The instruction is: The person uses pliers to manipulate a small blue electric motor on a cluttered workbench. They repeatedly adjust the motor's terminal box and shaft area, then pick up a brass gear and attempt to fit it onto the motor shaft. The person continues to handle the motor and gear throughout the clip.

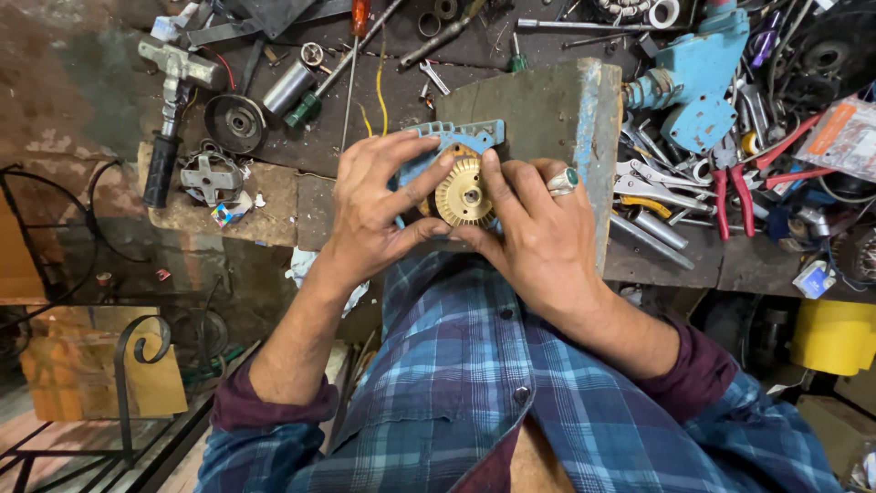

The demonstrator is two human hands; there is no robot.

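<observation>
**Brass gear held over a crowded workbench**

Seen from above, a person in a blue plaid shirt [474, 365] holds a toothed brass gear [464, 193] seated in a blue metal housing [456, 137], just in front of the chest and at the near edge of the bench. The left hand [370, 215] is closed around the housing's left side, thumb and fingers pinching at the gear's rim. The right hand [538, 233], wearing a ring with a green stone [564, 180], grips the right side, index finger laid along the gear's edge.

The hold looks firm, but fingertips sit right against the teeth; a slip or a sudden turn of the gear could likely nip the skin. If the gear is only resting in its seat, tilting the housing might drop it toward the lap or the floor below.

Behind the hands stands a worn grey block with a blue-painted edge [547, 110]. Farther left lie a black-gripped handle [162, 169], a round pulley-like disc [235, 121] and a screwdriver with an orange handle [360, 16]. To the right, red-handled pliers [735, 196] and spanners lie heaped beside a light-blue machine body [698, 82].

The only clear container is a yellow tub [835, 336] under the bench at right; its contents cannot be seen.
</observation>
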